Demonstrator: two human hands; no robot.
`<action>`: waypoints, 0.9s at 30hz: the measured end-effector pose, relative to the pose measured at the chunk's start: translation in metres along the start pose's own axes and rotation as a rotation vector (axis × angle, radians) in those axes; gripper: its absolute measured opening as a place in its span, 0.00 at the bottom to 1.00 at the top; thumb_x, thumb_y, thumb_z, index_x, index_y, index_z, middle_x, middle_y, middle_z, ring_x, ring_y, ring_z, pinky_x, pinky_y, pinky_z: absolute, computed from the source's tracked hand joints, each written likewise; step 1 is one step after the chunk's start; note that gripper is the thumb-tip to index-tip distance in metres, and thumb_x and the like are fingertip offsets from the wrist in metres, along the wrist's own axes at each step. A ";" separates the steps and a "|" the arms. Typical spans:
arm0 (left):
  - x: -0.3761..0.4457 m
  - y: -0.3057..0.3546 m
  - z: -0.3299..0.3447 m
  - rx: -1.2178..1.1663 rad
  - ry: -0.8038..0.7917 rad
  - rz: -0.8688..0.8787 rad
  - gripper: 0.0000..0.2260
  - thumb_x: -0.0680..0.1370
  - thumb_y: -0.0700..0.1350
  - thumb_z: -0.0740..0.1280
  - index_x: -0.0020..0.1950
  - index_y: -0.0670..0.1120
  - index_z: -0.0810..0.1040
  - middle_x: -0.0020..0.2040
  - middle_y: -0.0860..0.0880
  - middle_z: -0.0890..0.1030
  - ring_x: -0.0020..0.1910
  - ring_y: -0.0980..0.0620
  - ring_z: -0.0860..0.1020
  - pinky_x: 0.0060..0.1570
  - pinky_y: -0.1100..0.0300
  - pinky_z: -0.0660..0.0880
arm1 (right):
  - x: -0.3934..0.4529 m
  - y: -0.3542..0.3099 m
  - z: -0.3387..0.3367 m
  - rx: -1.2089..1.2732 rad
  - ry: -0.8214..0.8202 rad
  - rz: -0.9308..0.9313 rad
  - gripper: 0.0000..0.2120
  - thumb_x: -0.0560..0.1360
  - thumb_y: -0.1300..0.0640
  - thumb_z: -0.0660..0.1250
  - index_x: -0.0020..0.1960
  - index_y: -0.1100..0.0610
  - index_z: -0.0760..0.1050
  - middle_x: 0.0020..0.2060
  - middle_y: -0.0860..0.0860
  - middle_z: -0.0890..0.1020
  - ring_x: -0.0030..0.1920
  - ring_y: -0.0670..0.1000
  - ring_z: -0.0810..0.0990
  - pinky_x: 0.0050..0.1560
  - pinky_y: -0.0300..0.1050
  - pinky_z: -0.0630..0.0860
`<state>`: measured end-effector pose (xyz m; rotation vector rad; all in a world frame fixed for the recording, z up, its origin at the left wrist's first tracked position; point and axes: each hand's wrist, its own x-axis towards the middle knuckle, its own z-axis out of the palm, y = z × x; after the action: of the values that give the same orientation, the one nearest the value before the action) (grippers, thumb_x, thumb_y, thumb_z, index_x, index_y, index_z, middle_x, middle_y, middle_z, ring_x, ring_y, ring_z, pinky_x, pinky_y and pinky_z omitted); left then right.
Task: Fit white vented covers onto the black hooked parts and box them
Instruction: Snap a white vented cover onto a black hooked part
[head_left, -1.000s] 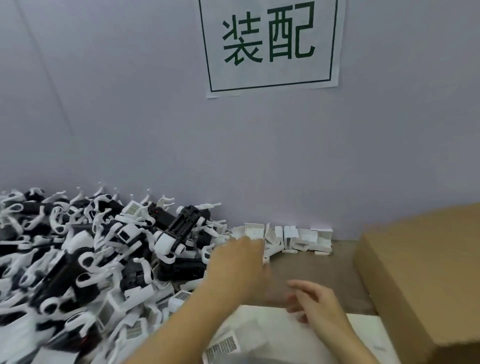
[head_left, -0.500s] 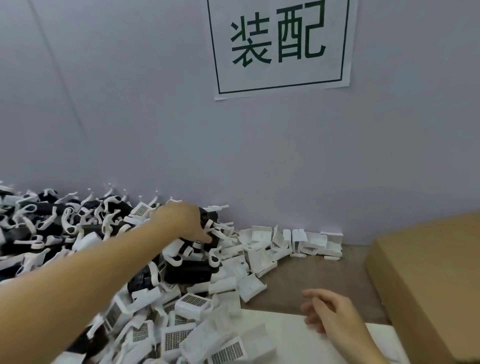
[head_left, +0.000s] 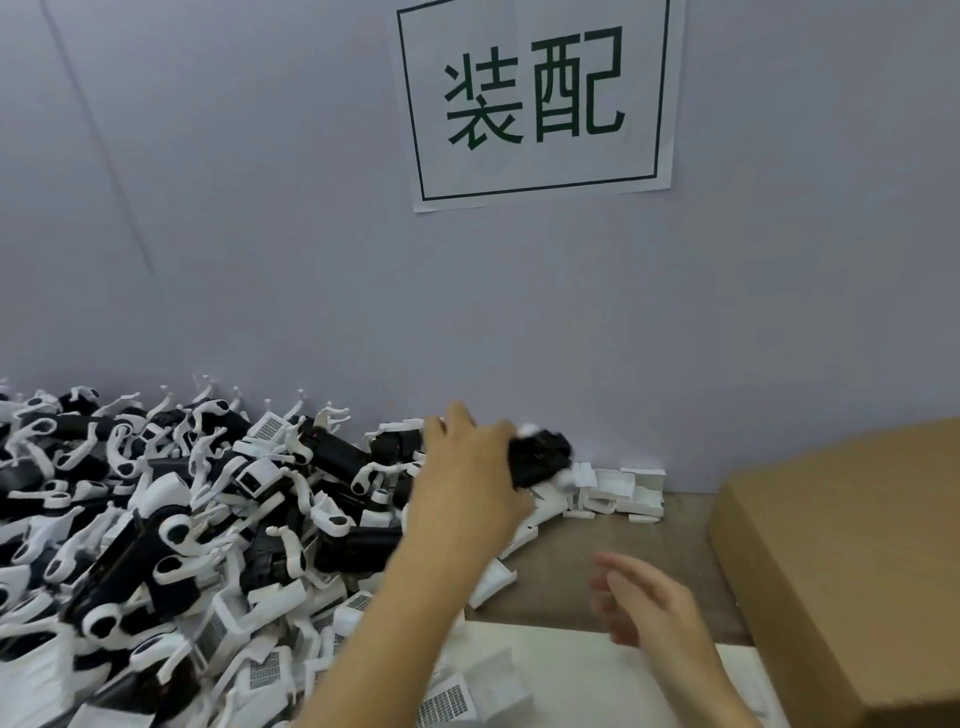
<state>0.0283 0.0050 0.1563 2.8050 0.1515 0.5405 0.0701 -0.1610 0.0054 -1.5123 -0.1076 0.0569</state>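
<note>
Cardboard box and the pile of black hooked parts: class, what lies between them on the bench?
In the head view, a strip of bare brown bench separates the cardboard box from the pile; loose white covers line the wall behind it.

A white paper sign (head_left: 537, 98) on the wall reads "装配".

The left hand (head_left: 467, 483) is raised on an outstretched forearm near the far edge of the bench, its fingers curled round a black hooked part (head_left: 540, 457). The right hand (head_left: 649, 597) is held lower, near the bench's front edge, fingers loosely spread and blurred, gripping nothing.
</note>
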 end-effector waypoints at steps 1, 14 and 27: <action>-0.010 0.008 0.010 -0.100 -0.058 0.001 0.18 0.72 0.49 0.71 0.62 0.52 0.78 0.53 0.49 0.65 0.56 0.46 0.68 0.56 0.58 0.72 | 0.002 -0.002 -0.001 0.100 0.025 0.013 0.11 0.82 0.61 0.62 0.55 0.52 0.82 0.48 0.54 0.86 0.45 0.53 0.81 0.39 0.46 0.74; -0.041 -0.022 0.107 -1.365 0.160 -0.493 0.26 0.66 0.33 0.79 0.56 0.59 0.82 0.55 0.44 0.81 0.48 0.51 0.84 0.40 0.56 0.80 | 0.005 0.000 -0.013 0.283 -0.123 -0.021 0.26 0.66 0.50 0.79 0.61 0.53 0.78 0.42 0.53 0.85 0.43 0.54 0.84 0.43 0.53 0.77; -0.033 -0.038 0.117 -1.137 0.161 -0.222 0.20 0.74 0.41 0.76 0.62 0.57 0.80 0.55 0.62 0.84 0.58 0.62 0.80 0.56 0.64 0.76 | 0.001 -0.004 -0.014 -0.172 -0.256 -0.100 0.27 0.61 0.37 0.76 0.58 0.44 0.79 0.53 0.45 0.85 0.53 0.49 0.84 0.52 0.44 0.78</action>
<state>0.0400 0.0071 0.0293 1.6217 0.1263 0.5522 0.0721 -0.1751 0.0083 -1.6634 -0.4011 0.1646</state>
